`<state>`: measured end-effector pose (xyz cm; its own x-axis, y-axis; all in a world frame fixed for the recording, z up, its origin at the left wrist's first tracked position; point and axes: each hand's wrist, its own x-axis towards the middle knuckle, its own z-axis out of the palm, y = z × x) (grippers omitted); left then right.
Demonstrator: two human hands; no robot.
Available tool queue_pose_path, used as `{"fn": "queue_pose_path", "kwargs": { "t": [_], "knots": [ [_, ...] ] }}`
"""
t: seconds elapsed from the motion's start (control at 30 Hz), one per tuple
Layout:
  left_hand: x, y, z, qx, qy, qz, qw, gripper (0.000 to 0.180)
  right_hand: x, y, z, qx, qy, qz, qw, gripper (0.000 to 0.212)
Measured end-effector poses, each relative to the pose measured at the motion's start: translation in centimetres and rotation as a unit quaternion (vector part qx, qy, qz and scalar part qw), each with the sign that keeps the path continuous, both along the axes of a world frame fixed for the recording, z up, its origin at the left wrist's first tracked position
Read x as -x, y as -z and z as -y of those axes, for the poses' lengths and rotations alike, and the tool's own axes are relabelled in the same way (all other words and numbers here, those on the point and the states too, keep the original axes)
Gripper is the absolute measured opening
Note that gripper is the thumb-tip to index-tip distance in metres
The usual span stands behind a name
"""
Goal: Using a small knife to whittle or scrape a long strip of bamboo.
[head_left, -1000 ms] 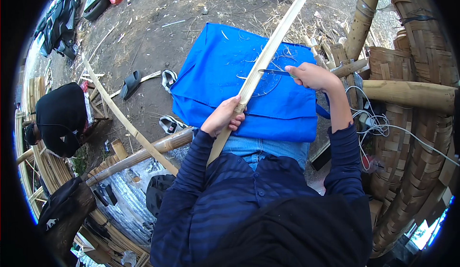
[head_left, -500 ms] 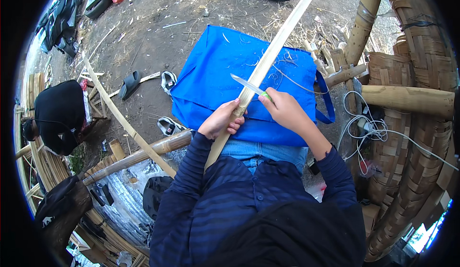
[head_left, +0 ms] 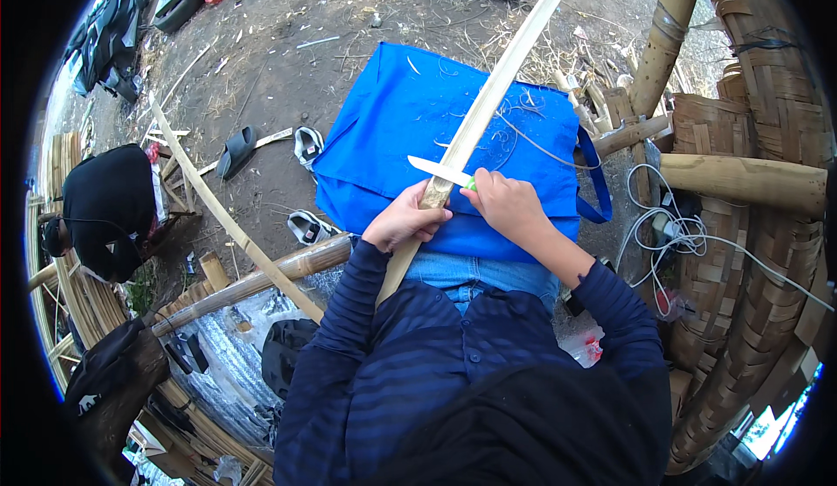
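Observation:
A long pale bamboo strip (head_left: 488, 107) runs slantwise from my waist up across my lap toward the far right. My left hand (head_left: 406, 217) is wrapped round it near its lower part, thumb on top, by a darker joint in the bamboo. In my right hand (head_left: 508, 206) is a knife (head_left: 438, 170) with a green handle, mostly hidden by the fingers. Its blade lies across the strip just beyond my left hand, tip pointing left. Under the strip a blue cloth bag (head_left: 370, 137) covers my lap, with thin curled shavings scattered on it.
Another long bamboo strip (head_left: 214, 198) leans at my left. Beside it a bamboo pole (head_left: 253, 281) crosses. A person in black (head_left: 109, 211) bends over at the far left. To the right lie coiled white cable (head_left: 667, 229), a thick bamboo post (head_left: 667, 41) and woven bamboo panels (head_left: 776, 94).
The knife has come down the strip toward my left hand, its blade turned flatter. My right hand has moved slightly down and right, and the left thumb now lies flatter.

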<state>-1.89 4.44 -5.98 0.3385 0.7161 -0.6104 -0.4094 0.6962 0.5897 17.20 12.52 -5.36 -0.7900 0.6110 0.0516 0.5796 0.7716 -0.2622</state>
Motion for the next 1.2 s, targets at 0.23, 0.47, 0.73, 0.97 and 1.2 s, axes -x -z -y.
{"fn": "queue_pose_path", "kwargs": {
  "t": [0.23,0.47,0.73,0.97,1.2],
  "knots": [
    [0.0,-0.1,0.1,-0.004,-0.007,-0.016,1.000,0.023,0.1,0.6,-1.1,-0.015,-0.004,0.009,1.000,0.034],
    [-0.7,-1.2,0.9,0.000,0.056,0.004,0.998,0.022,-4.4,-1.5,-10.1,-0.084,0.182,0.081,0.976,0.032],
    [-0.5,-0.7,0.3,0.062,0.010,0.077,0.995,0.020,-0.5,-1.5,1.3,0.114,0.008,-0.001,0.993,0.030],
    [-0.9,-0.9,0.9,0.010,0.008,0.000,1.000,0.026,-0.5,-0.5,0.5,-0.022,0.013,0.060,0.998,0.032],
    [-0.9,-0.8,1.1,0.019,0.043,0.001,0.999,0.024,-2.9,-1.7,-6.9,-0.023,0.141,0.083,0.986,0.034]
  ]
}}
